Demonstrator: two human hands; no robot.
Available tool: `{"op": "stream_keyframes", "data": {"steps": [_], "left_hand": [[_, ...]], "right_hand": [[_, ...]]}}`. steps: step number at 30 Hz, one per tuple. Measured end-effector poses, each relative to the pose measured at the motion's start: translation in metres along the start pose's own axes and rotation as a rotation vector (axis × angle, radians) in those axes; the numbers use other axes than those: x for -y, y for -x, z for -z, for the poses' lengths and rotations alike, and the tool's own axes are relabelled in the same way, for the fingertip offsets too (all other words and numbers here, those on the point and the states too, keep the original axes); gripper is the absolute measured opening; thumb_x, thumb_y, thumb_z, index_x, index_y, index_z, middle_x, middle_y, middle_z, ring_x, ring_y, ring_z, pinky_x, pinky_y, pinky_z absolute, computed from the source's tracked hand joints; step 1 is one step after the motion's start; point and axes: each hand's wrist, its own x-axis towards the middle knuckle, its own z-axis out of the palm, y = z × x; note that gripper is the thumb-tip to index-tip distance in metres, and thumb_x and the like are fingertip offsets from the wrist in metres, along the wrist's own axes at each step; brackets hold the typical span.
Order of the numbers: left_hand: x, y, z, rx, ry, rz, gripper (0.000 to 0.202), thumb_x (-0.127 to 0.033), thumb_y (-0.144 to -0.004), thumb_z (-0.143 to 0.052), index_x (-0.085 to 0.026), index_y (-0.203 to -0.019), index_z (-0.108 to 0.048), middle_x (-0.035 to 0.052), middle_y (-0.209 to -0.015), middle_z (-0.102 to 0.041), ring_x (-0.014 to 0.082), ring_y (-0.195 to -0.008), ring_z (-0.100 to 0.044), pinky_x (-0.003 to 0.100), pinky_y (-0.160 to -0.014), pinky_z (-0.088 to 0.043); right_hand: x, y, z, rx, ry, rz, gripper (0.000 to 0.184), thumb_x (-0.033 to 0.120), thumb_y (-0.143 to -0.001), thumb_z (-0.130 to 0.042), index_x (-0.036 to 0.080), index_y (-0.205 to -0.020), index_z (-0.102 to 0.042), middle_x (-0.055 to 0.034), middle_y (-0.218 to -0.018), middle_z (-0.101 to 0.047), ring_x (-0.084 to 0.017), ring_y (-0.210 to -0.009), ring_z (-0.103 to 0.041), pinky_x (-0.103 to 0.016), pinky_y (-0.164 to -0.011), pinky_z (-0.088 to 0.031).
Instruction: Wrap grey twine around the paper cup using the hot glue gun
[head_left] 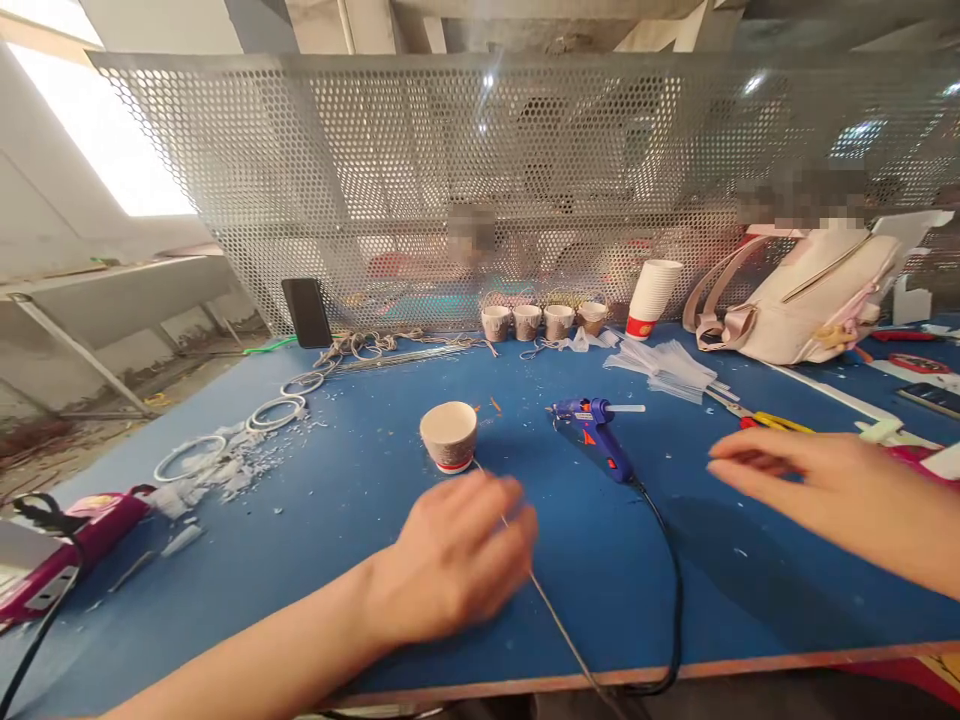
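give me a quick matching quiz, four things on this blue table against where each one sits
Things:
1. paper cup
2. glue gun
3. phone
4. stack of cups

Places:
A. leaning on the mesh screen, far left
B. just beyond the left hand
C. beside the pale bag
D. mid-table, black cord trailing to the near edge

Pairs: 1-B, 2-D, 3-A, 4-C

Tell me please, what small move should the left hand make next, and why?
Probably close the fingers on the thin wire. The left hand lies over its upper part, blurred, near the upturned paper cup, while the right hand hovers apart, open.
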Motion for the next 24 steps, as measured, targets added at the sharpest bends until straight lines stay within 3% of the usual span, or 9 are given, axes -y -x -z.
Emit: {"op": "stream_keyframes", "data": {"steps": [2, 5, 8, 12, 15, 18, 21, 24], "left_hand": [[0.013, -0.006, 0.0, -0.173, -0.067, 0.202, 0.024, -0.018, -0.089, -0.043, -0.019, -0.086, -0.067, 0.0134, -0.093, -0.066, 0.0243, -0.087, -0.061, 0.035, -0.075, -0.048], [0.026, -0.013, -0.001, -0.236, -0.077, 0.383, 0.02, -0.017, -0.09, -0.041, -0.019, -0.084, -0.06, 0.0131, -0.106, -0.062, 0.0228, -0.093, -0.061, 0.031, -0.072, -0.051], [0.032, -0.015, -0.008, -0.183, -0.074, 0.435, 0.016, -0.017, -0.088, -0.041, -0.019, -0.098, -0.054, 0.0135, -0.119, -0.058, 0.0238, -0.102, -0.06, 0.032, -0.072, -0.053], [0.04, -0.012, -0.019, -0.074, -0.14, 0.501, 0.025, -0.018, -0.085, -0.043, -0.018, -0.11, -0.048, 0.0146, -0.118, -0.06, 0.0261, -0.099, -0.063, 0.037, -0.073, -0.054], [0.047, -0.012, -0.022, 0.025, -0.215, 0.586, 0.023, -0.019, -0.084, -0.044, -0.017, -0.106, -0.05, 0.0141, -0.105, -0.065, 0.0271, -0.089, -0.065, 0.038, -0.069, -0.052], [0.053, -0.014, -0.018, 0.093, -0.273, 0.601, 0.014, -0.022, -0.084, -0.044, -0.018, -0.09, -0.056, 0.0113, -0.088, -0.068, 0.028, -0.085, -0.065, 0.036, -0.066, -0.05], [0.053, -0.018, -0.012, 0.076, -0.205, 0.629, 0.013, -0.023, -0.082, -0.045, -0.019, -0.078, -0.057, 0.0055, -0.076, -0.066, 0.0215, -0.068, -0.063, 0.031, -0.062, -0.047], [0.049, -0.021, -0.007, -0.016, 0.009, 0.72, 0.012, -0.025, -0.079, -0.048, -0.019, -0.082, -0.058, -0.0002, -0.068, -0.064, 0.015, -0.055, -0.057, 0.027, -0.057, -0.044]], "right_hand": [[0.023, -0.013, -0.031, 0.226, 0.026, -0.002, 0.029, 0.051, -0.076, -0.064, 0.029, -0.093, -0.071, -0.0055, -0.103, -0.072, -0.028, -0.089, -0.067, -0.037, -0.074, -0.051], [0.041, -0.032, -0.067, 0.338, -0.065, 0.005, 0.051, 0.055, -0.076, -0.06, 0.02, -0.113, -0.063, -0.0113, -0.121, -0.064, -0.031, -0.103, -0.062, -0.04, -0.083, -0.049], [0.048, -0.043, -0.089, 0.398, -0.209, 0.021, 0.046, 0.052, -0.08, -0.055, 0.017, -0.109, -0.062, -0.0106, -0.108, -0.068, -0.026, -0.095, -0.064, -0.036, -0.08, -0.049], [0.057, -0.05, -0.107, 0.34, -0.172, -0.027, 0.034, 0.049, -0.076, -0.058, 0.018, -0.089, -0.063, -0.0039, -0.076, -0.067, -0.022, -0.069, -0.061, -0.031, -0.063, -0.045], [0.062, -0.053, -0.113, 0.324, -0.207, -0.06, 0.025, 0.043, -0.075, -0.059, 0.019, -0.083, -0.062, -0.001, -0.067, -0.062, -0.019, -0.062, -0.057, -0.028, -0.057, -0.041], [0.062, -0.058, -0.118, 0.32, -0.254, -0.099, 0.02, 0.039, -0.075, -0.059, 0.019, -0.075, -0.06, 0.0, -0.061, -0.059, -0.017, -0.057, -0.053, -0.027, -0.054, -0.038], [0.061, -0.061, -0.124, 0.312, -0.317, -0.112, 0.017, 0.035, -0.075, -0.057, 0.019, -0.071, -0.059, 0.0015, -0.055, -0.054, -0.016, -0.051, -0.05, -0.026, -0.05, -0.036], [0.064, -0.057, -0.124, 0.289, -0.408, -0.087, 0.017, 0.031, -0.079, -0.051, 0.018, -0.079, -0.061, 0.0001, -0.063, -0.06, -0.016, -0.056, -0.055, -0.025, -0.052, -0.041]]}}
